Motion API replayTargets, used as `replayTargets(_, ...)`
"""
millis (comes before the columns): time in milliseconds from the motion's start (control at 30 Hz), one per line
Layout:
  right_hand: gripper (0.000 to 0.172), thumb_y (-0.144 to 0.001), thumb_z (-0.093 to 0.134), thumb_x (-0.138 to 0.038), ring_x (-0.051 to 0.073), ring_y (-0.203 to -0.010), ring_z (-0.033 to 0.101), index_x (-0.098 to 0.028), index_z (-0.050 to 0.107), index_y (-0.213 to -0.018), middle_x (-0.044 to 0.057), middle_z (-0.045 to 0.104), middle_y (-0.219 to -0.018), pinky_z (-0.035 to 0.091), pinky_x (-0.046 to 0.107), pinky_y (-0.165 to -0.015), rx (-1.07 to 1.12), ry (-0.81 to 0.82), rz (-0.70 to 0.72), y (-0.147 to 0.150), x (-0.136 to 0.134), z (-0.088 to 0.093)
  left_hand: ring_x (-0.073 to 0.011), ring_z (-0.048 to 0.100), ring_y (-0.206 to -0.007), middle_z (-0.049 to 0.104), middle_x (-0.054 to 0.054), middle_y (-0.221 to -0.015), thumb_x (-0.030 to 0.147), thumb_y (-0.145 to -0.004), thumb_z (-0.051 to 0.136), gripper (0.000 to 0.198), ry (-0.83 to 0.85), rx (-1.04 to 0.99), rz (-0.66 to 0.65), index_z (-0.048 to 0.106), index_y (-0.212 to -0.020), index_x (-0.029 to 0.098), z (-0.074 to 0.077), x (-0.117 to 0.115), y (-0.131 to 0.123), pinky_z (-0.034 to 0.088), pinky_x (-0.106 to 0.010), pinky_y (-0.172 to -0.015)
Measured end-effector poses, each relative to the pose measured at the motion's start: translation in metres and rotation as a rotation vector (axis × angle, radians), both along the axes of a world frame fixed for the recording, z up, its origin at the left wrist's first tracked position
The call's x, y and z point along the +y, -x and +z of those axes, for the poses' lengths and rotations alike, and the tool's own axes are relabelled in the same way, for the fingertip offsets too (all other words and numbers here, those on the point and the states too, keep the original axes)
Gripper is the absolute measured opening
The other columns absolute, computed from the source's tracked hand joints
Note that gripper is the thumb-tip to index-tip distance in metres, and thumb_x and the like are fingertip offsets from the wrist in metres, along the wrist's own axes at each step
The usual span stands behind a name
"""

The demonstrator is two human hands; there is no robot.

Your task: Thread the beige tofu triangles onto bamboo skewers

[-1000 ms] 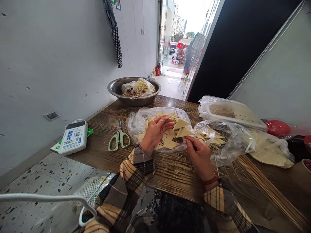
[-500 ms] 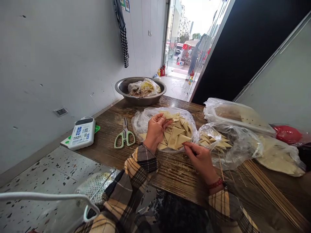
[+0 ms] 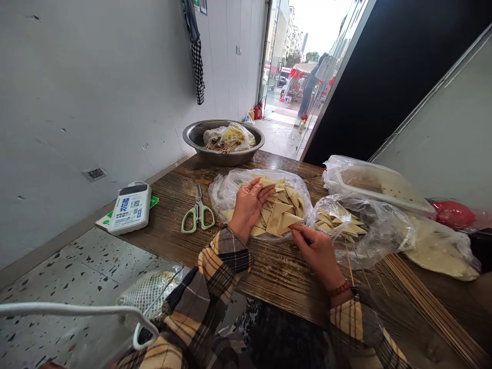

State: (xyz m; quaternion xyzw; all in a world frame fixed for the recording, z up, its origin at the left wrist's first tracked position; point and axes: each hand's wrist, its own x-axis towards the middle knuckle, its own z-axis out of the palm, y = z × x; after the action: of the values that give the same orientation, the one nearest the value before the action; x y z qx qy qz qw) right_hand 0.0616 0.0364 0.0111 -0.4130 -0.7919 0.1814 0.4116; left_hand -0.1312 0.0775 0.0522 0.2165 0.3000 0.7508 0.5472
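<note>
On the wooden table (image 3: 277,271) lies a clear plastic bag (image 3: 226,192) with several pale yellow triangular tofu-skin pieces (image 3: 280,205) on it. My left hand (image 3: 248,207) rests over the pile, fingers curled round one triangle at its top. My right hand (image 3: 317,251) is pinched at the near edge of the pile on a thin bamboo skewer with two triangles (image 3: 282,221) threaded on it. Both sleeves are plaid.
Green-handled scissors (image 3: 198,215) lie left of the bag, a white device (image 3: 128,207) at the table's left edge. A steel basin (image 3: 223,139) holds skewers at the back. A second bag of triangles (image 3: 342,223), a bagged tray (image 3: 374,182) and loose skewers (image 3: 426,302) lie right.
My right hand has lowered the skewered triangles onto the pile and drawn back to its near edge. My left hand stays on the pile. The camera has shifted slightly.
</note>
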Motion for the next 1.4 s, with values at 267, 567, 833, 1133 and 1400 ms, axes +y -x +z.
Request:
replayTargets(267,0.023,-0.089,0.053,-0.031,0.022,-0.08,0.072,-0.023,0.073,-0.095,0.004,0.077,-0.092,0.056,0.033,-0.073,0.004,0.012,-0.004,-0.001,0.001,-0.003,-0.0162,0.071,-0.079,0.07,-0.006,-0.083,0.009,-0.083,0.054,0.031,0.004,-0.008,0.001,0.057,-0.114,0.011,-0.001,-0.001,-0.001,0.054,-0.036,-0.087)
replayTargets(567,0.024,-0.09,0.052,-0.032,0.022,-0.082,0.072,-0.022,0.072,-0.097,0.005,0.076,-0.094,0.055,0.034,-0.074,-0.028,0.013,-0.022,-0.001,0.002,-0.005,-0.016,0.071,-0.078,0.07,-0.006,-0.084,0.006,-0.082,0.053,0.023,-0.015,0.0,0.001,0.057,-0.104,0.012,-0.001,-0.001,-0.003,0.054,-0.034,-0.085)
replayTargets(833,0.025,-0.091,0.05,-0.032,0.022,-0.079,0.072,-0.021,0.071,-0.096,0.006,0.076,-0.092,0.054,0.033,-0.071,-0.038,0.017,-0.029,0.0,0.002,-0.007,-0.0153,0.07,-0.081,0.07,-0.005,-0.087,0.009,-0.081,0.056,0.019,-0.035,0.043,0.0,0.056,-0.099,0.015,-0.003,-0.002,-0.006,0.053,-0.034,-0.086)
replayTargets(1133,0.025,-0.09,0.051,-0.032,0.021,-0.077,0.071,-0.02,0.072,-0.096,0.005,0.076,-0.089,0.054,0.031,-0.071,-0.027,0.023,-0.038,0.0,0.003,-0.006,-0.0165,0.07,-0.081,0.069,-0.006,-0.088,0.011,-0.081,0.057,0.019,-0.053,0.038,-0.028,0.055,-0.099,0.014,-0.007,-0.001,-0.01,0.053,-0.033,-0.082)
replayTargets(1400,0.025,-0.09,0.051,-0.032,0.022,-0.079,0.072,-0.02,0.072,-0.096,0.005,0.076,-0.091,0.053,0.031,-0.07,-0.025,0.038,-0.03,0.001,0.005,-0.008,-0.0174,0.071,-0.081,0.069,-0.006,-0.088,0.011,-0.08,0.059,0.02,-0.035,0.056,-0.059,0.056,-0.099,0.015,-0.008,-0.003,-0.015,0.052,-0.031,-0.08)
